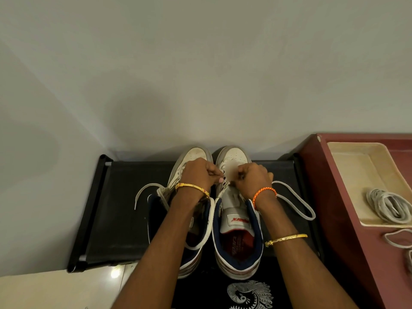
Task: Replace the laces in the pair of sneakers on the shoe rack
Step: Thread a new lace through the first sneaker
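On a black shoe rack against a grey wall, left hand and right hand pinching right sneaker's lace.

This looked like a home, most likely an entryway or a corner by a wall; a low black shoe rack with a fabric shelf stood against a plain pale wall; a worn pair of sneakers sat on it; glossy light floor tiles reflected a lamp; beside the rack stood a maroon piece of furniture carrying a cream tray of coiled laces.
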Motion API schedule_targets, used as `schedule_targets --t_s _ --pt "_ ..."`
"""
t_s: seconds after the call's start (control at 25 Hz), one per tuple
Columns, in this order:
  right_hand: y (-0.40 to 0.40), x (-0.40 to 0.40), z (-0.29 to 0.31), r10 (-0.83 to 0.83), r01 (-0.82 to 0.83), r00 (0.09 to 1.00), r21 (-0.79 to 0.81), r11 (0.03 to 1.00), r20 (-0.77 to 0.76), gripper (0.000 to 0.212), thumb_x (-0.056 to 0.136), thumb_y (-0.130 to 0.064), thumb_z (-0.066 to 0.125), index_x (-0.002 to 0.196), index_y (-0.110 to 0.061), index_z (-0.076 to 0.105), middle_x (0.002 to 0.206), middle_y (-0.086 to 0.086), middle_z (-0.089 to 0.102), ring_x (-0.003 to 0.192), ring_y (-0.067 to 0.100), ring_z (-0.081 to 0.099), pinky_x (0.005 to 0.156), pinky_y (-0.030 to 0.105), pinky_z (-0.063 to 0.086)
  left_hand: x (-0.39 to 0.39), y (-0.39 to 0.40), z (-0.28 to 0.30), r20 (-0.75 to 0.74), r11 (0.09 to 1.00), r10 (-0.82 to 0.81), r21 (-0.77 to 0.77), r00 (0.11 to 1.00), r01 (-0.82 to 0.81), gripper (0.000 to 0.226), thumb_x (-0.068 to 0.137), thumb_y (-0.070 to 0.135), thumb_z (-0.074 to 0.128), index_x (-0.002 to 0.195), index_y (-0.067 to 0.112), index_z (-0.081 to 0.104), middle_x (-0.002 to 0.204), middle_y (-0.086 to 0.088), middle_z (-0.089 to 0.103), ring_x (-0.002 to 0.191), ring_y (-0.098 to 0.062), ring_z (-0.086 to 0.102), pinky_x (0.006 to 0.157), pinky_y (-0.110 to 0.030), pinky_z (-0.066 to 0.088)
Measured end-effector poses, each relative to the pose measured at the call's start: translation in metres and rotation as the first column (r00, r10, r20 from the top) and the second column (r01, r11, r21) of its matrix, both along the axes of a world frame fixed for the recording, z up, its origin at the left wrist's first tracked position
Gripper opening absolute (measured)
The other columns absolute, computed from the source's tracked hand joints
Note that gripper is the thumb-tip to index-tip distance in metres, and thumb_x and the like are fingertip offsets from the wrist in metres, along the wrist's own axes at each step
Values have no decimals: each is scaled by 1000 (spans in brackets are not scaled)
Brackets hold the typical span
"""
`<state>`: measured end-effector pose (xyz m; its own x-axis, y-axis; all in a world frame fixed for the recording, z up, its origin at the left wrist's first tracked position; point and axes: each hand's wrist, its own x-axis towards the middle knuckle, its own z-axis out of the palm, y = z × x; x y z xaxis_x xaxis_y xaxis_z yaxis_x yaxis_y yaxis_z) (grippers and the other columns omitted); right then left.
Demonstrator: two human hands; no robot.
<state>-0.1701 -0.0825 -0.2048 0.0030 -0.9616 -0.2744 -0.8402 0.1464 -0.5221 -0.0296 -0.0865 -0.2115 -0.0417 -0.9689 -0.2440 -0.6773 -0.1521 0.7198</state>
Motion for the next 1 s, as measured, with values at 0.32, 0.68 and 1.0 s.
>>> schedule_targets --t_s 0.32,0.68,1.0 --pt "-4 -5 -6 -35 19 978 78 997 204 23 80 -10 70 67 -30 67 77 -8 64 94 18 61 97 47 44 -1 1 -4 -24 999 32 -12 999 -33 18 77 13 75 95 9 75 96 -8 73 90 -20 66 81 -20 46" --pt "-4 -8 -8 -175 131 881 128 983 440 35 76 1 72 94 -21 51 75 -1 66 77 12 64 80 31 51 -2 2 0 12 999 -24 -34 1000 25 12 85 13 66 92 8 74 90 -10 72 84 -23 66 83 -28 50" --pt "13 -42 16 -203 35 884 374 927 422 32 76 0 70 99 -11 51 88 3 55 72 12 54 61 23 48 23 8 26 -172 959 203 -166 964 -232 12 82 8 66 89 5 75 80 -9 71 74 -21 67 78 -35 57"
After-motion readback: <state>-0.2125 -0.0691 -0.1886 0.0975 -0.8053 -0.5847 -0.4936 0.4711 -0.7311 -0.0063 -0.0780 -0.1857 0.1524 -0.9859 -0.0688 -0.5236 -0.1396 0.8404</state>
